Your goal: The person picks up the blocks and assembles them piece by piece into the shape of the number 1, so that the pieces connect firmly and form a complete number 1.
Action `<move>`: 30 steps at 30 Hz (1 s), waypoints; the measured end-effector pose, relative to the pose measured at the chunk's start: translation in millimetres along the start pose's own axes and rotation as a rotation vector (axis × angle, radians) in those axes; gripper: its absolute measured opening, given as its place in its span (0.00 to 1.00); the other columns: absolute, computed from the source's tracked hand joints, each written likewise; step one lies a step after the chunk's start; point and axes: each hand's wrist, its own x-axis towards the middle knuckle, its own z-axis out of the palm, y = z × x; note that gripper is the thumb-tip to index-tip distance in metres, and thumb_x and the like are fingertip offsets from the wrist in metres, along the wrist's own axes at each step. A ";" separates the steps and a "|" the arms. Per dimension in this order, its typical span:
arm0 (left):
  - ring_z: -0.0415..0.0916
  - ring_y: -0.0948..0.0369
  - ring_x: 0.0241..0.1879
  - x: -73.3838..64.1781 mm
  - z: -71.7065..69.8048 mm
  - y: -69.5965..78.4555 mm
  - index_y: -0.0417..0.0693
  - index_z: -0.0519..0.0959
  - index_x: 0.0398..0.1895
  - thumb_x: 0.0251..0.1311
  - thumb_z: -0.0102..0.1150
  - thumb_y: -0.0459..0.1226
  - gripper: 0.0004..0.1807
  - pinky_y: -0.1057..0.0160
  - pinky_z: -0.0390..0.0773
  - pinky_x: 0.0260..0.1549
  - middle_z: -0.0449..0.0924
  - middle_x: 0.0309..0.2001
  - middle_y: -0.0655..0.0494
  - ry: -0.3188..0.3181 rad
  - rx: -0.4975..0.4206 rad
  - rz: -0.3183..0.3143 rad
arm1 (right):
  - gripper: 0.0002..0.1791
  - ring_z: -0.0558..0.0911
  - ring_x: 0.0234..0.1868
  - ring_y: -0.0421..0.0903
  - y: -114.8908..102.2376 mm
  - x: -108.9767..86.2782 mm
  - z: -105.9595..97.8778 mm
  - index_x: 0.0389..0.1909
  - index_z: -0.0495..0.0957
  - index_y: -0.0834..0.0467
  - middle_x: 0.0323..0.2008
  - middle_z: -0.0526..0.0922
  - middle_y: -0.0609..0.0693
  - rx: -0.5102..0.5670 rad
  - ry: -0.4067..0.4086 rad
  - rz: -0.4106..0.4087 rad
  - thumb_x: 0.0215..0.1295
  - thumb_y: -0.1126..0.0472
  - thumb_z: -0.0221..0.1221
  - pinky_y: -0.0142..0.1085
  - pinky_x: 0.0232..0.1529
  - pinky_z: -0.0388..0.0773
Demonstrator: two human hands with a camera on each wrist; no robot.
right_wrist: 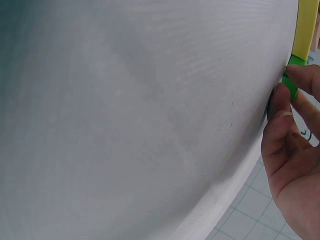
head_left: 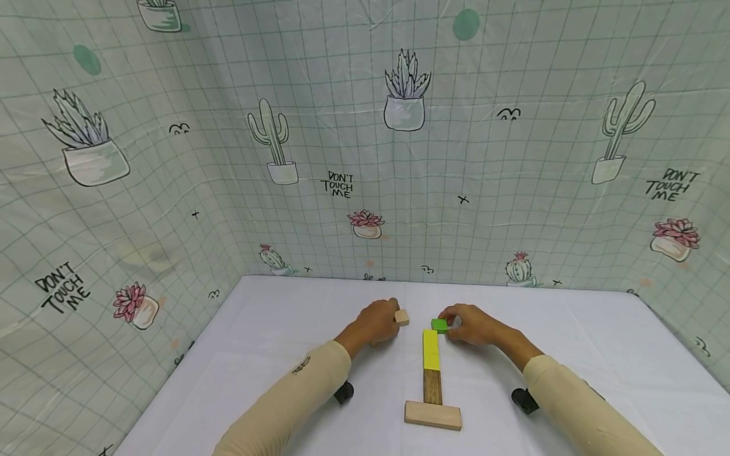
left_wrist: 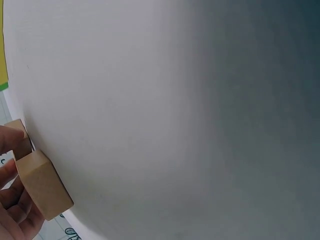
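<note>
My left hand (head_left: 381,320) holds a small pale wooden block (head_left: 402,318) just left of the row's far end. Two wooden pieces show in the left wrist view: a smaller block (left_wrist: 21,148) at a fingertip and a larger block (left_wrist: 47,187) beside the curled fingers. My right hand (head_left: 470,324) pinches a green block (head_left: 439,325) between thumb and fingers. This green block (right_wrist: 291,87) lies right at the far end of a yellow block (head_left: 431,349). Part of it is hidden behind the fingers.
A dark brown wooden block (head_left: 433,387) continues the row toward me from the yellow one. A light wooden plank (head_left: 433,415) lies crosswise at its near end. All lie on a white-covered table (head_left: 256,310), with a cactus-print cloth (head_left: 456,158) behind.
</note>
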 end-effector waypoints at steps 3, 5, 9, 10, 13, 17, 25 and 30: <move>0.71 0.65 0.31 -0.1 0.4 1.4 0.45 0.75 0.48 0.60 0.59 0.37 0.14 0.65 0.74 0.31 0.76 0.34 0.59 0.000 -0.002 -0.002 | 0.18 0.74 0.41 0.46 0.1 0.3 -0.2 0.49 0.78 0.58 0.38 0.77 0.47 0.000 -0.001 -0.002 0.57 0.64 0.64 0.43 0.45 0.74; 0.71 0.66 0.31 -0.3 0.5 2.5 0.45 0.75 0.49 0.60 0.59 0.37 0.15 0.65 0.74 0.32 0.76 0.34 0.59 0.000 -0.007 -0.003 | 0.17 0.74 0.41 0.45 0.5 0.5 -0.1 0.49 0.78 0.58 0.38 0.77 0.47 0.005 0.001 0.001 0.57 0.64 0.64 0.42 0.45 0.73; 0.71 0.66 0.30 -0.3 1.2 4.4 0.45 0.75 0.50 0.60 0.59 0.37 0.15 0.66 0.74 0.31 0.76 0.34 0.60 -0.010 -0.016 0.001 | 0.17 0.74 0.41 0.45 1.3 0.9 0.3 0.49 0.78 0.58 0.38 0.77 0.47 0.008 0.003 -0.003 0.56 0.64 0.64 0.42 0.44 0.74; 0.71 0.66 0.30 0.0 1.5 4.7 0.45 0.74 0.50 0.61 0.59 0.37 0.15 0.67 0.73 0.30 0.76 0.33 0.60 -0.013 -0.016 0.002 | 0.17 0.74 0.41 0.45 1.2 0.8 0.3 0.49 0.78 0.58 0.38 0.77 0.47 0.009 0.002 -0.004 0.56 0.64 0.64 0.42 0.44 0.74; 0.71 0.66 0.30 0.3 1.9 6.1 0.46 0.74 0.49 0.61 0.59 0.38 0.14 0.67 0.73 0.30 0.76 0.33 0.60 -0.018 -0.019 0.006 | 0.18 0.73 0.41 0.45 1.2 0.8 0.2 0.49 0.78 0.58 0.39 0.77 0.47 0.011 0.003 -0.001 0.56 0.64 0.64 0.42 0.44 0.74; 0.71 0.66 0.30 -0.3 0.9 9.0 0.46 0.74 0.48 0.61 0.60 0.39 0.13 0.67 0.73 0.30 0.76 0.33 0.60 -0.019 -0.021 0.001 | 0.17 0.73 0.41 0.45 1.5 0.1 -0.1 0.49 0.78 0.58 0.39 0.77 0.47 0.011 0.007 -0.011 0.57 0.64 0.63 0.41 0.43 0.73; 0.70 0.66 0.30 1.4 1.9 11.9 0.45 0.74 0.50 0.61 0.60 0.38 0.15 0.67 0.73 0.32 0.76 0.33 0.60 -0.031 -0.011 -0.015 | 0.17 0.73 0.40 0.46 1.8 -1.0 -0.4 0.49 0.78 0.59 0.38 0.76 0.47 0.017 0.017 -0.033 0.57 0.65 0.63 0.43 0.44 0.72; 0.71 0.66 0.31 1.5 3.0 12.2 0.45 0.74 0.51 0.61 0.59 0.37 0.16 0.67 0.74 0.33 0.77 0.35 0.59 -0.029 0.008 -0.006 | 0.17 0.73 0.40 0.46 3.0 0.0 0.6 0.49 0.78 0.59 0.38 0.77 0.47 0.012 0.013 -0.026 0.57 0.64 0.63 0.43 0.44 0.72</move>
